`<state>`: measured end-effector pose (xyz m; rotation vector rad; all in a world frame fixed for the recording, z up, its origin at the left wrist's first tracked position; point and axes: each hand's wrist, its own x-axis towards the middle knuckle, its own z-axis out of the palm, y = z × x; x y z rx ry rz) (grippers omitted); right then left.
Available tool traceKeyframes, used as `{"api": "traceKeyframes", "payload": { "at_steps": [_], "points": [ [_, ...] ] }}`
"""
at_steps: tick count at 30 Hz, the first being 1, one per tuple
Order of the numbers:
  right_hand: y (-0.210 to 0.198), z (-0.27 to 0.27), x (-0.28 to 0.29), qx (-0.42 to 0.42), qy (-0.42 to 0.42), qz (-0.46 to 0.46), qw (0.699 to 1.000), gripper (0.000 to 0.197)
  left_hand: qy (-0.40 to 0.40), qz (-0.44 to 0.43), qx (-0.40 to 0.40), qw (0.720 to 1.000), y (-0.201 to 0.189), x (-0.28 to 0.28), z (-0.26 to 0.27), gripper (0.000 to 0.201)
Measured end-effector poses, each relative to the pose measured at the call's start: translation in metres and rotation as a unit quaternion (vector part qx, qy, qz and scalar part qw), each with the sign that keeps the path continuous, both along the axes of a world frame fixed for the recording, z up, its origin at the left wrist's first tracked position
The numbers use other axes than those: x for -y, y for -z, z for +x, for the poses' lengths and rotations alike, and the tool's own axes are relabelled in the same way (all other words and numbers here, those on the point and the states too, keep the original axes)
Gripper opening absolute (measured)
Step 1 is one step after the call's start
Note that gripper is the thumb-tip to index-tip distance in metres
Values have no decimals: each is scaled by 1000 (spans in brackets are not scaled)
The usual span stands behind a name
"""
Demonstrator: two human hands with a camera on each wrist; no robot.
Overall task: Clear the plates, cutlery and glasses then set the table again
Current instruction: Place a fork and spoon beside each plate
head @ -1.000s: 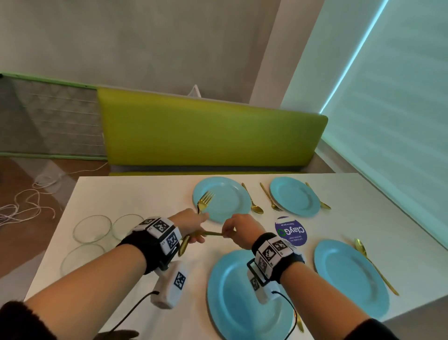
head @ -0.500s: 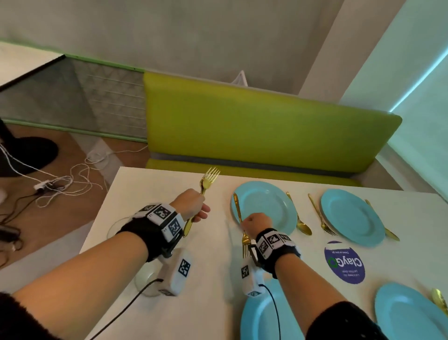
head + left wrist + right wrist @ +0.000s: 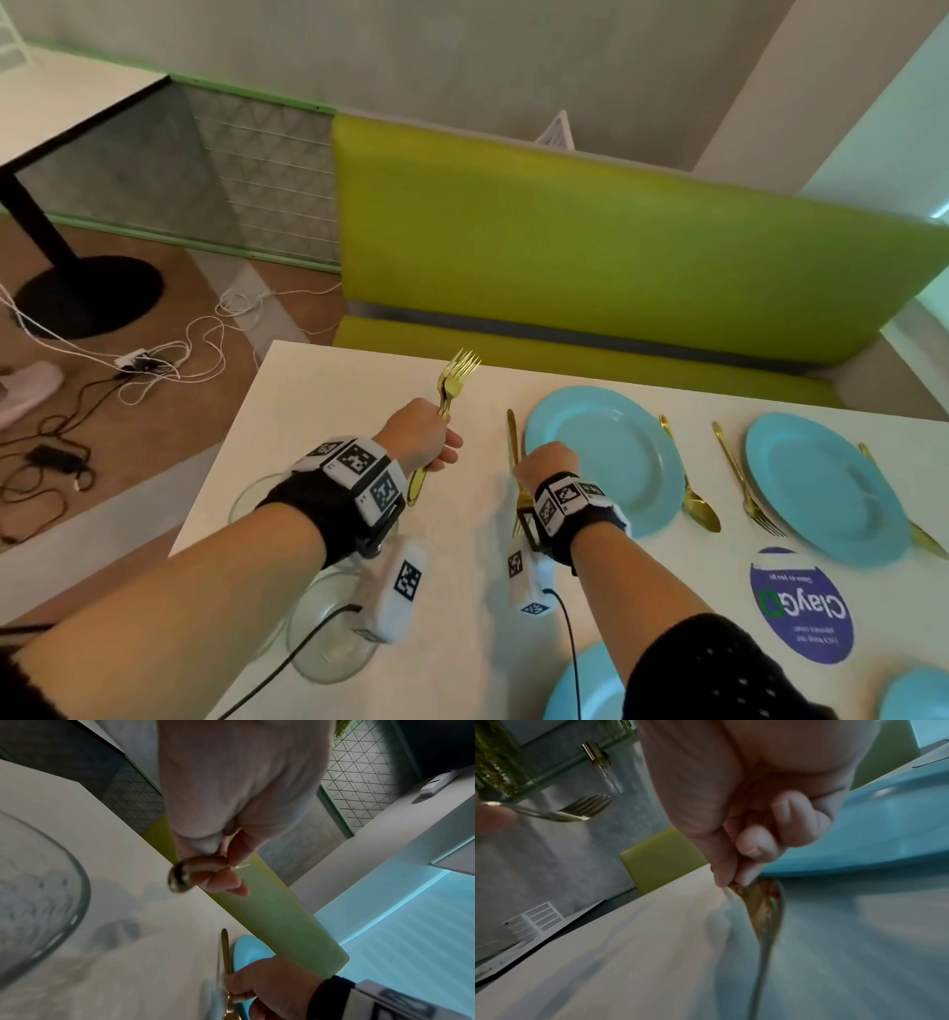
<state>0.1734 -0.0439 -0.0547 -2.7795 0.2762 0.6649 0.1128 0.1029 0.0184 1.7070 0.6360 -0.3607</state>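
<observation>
My left hand (image 3: 426, 442) grips a small bunch of gold forks (image 3: 458, 371) by the handles, tines up, above the white table's far left part. The handle ends (image 3: 180, 880) stick out below its curled fingers. My right hand (image 3: 545, 461) pinches another gold fork (image 3: 511, 437) that lies on the table along the left rim of the far blue plate (image 3: 611, 452). Thumb and fingertips (image 3: 734, 878) close on that fork (image 3: 765, 906) at table level. Clear glasses (image 3: 334, 637) stand under my left forearm.
A gold spoon (image 3: 694, 501) and a fork (image 3: 744, 485) lie between the far plate and a second blue plate (image 3: 821, 483). Two more blue plates (image 3: 585, 688) sit at the near edge. A purple round sticker (image 3: 801, 606) is on the table. A green bench (image 3: 590, 246) runs behind.
My hands parted. The right hand drew one fork from the left hand's bunch and lowered it beside the far plate. The left hand moved left with the rest held upright.
</observation>
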Motion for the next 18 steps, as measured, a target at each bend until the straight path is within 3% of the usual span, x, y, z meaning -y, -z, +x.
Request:
{"api": "traceKeyframes", "payload": {
  "at_steps": [4,7,18],
  "points": [
    [8,1,-1,-10,-20,-19,1000,32,2,10,-2,1000,4,0,5,26],
    [11,0,-2,-1,-7,-2,1000,12,1,16,2,1000,7,1,6,27],
    [18,10,3,35,77,67,994,27,3,23,0,1000,11,4,4,25]
  ]
}}
